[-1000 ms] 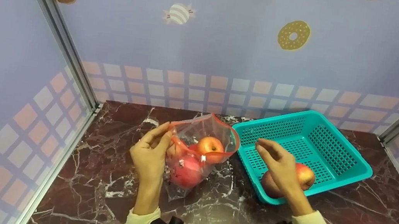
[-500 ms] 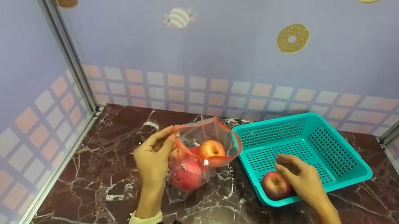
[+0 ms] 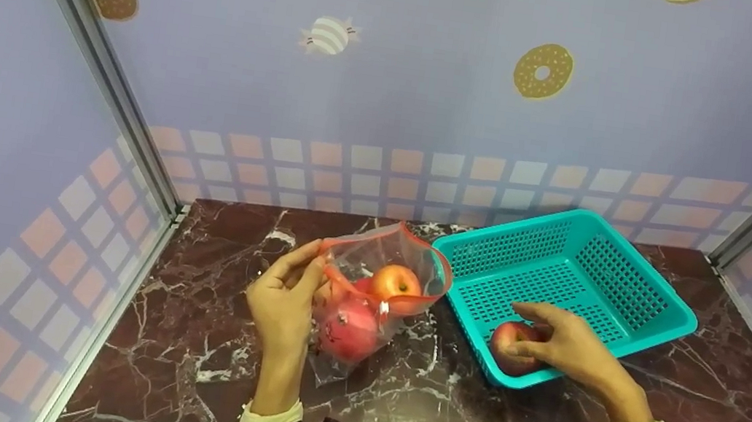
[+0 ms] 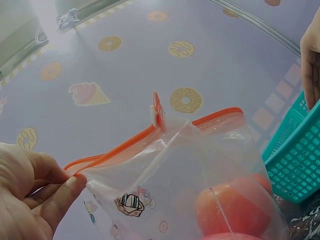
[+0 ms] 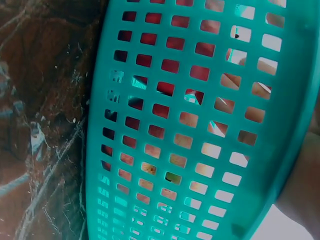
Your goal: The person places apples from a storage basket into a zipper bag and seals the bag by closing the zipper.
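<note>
My left hand pinches the orange zip edge of a clear zip bag between thumb and fingers; the left wrist view shows this pinch at the bag's corner. The bag's mouth gapes, and several apples lie inside, partly hidden by its printed front. Over the near left corner of a teal plastic basket is my right hand. Its thumb lies across the near side of a red apple, and its fingers curl over the far side. Red fruit shows through the basket's holes in the right wrist view.
Dark red marbled tabletop lies under everything. A patterned lilac wall closes off the back, with side panels left and right. The basket stands close to the bag's right side, near the back wall.
My right hand has moved right, away from the bag's side, and come down onto the apple in the basket. The left hand still holds the bag's edge.
</note>
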{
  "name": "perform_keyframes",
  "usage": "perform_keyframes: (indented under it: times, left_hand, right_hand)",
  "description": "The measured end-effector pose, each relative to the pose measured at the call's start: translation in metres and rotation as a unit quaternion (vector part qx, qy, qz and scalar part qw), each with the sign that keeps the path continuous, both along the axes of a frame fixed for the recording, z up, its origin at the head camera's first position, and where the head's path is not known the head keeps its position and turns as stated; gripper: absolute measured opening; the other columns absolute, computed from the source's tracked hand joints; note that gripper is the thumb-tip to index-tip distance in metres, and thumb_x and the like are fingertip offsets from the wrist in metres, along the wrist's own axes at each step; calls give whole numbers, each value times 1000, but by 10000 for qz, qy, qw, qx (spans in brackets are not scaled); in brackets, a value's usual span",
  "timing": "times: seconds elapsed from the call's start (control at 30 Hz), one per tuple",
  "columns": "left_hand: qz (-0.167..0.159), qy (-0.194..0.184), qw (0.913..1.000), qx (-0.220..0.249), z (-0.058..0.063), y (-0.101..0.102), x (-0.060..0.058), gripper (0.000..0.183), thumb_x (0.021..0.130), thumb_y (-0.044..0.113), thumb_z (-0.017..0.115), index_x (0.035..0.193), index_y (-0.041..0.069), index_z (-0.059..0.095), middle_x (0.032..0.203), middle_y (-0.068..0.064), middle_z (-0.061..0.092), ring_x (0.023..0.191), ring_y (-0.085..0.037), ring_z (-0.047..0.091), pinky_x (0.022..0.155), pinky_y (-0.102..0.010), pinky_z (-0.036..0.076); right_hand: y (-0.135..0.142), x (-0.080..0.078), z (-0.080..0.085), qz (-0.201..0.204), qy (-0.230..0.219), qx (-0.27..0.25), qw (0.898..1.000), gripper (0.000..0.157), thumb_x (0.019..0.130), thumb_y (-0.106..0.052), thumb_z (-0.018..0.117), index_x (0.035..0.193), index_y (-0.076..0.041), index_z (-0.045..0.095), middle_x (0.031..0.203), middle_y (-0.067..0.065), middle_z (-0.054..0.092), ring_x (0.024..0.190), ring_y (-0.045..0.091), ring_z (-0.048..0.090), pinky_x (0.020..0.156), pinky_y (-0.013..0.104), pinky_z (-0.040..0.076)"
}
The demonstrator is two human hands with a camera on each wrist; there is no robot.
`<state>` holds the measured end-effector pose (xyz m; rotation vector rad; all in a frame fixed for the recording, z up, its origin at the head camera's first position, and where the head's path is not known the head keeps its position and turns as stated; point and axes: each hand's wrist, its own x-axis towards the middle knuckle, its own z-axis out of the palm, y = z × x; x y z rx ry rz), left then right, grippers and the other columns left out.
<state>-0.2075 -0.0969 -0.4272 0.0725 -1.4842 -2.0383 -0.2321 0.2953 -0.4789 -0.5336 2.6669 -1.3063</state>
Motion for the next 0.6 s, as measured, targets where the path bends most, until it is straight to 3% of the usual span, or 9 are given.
perform_keyframes:
  times: [0.13, 0.3, 0.6]
  left_hand:
    - [-29, 64, 10000, 37, 1, 1, -1, 20, 92, -12, 76, 112, -12, 76, 106, -24, 77, 90, -21, 78, 68, -27, 66]
    - [-60, 26, 10000, 65, 1, 1, -1, 19, 92, -11, 77, 111, -12, 76, 106, -24, 77, 90, -20, 78, 62, -22, 64]
    - [-59, 53, 9999, -103, 0, 2, 0, 19, 93, -12, 75, 111, -13, 76, 108, -24, 77, 93, -22, 78, 77, -31, 66]
  right_hand:
    - [1, -4, 0, 178, 276, 523, 9981, 74, 86, -30, 92, 146, 1, 61, 141, 19, 65, 123, 33, 64, 97, 48, 59]
    - [1, -9, -2, 358, 602, 1026, 9923, 75, 81, -33, 96, 142, -2, 66, 134, 16, 70, 114, 27, 66, 90, 45, 59]
    - [0, -9, 0, 474, 255, 1243, 9908, 77, 77, -28, 97, 142, -1, 65, 134, 10, 69, 117, 28, 63, 94, 47, 56]
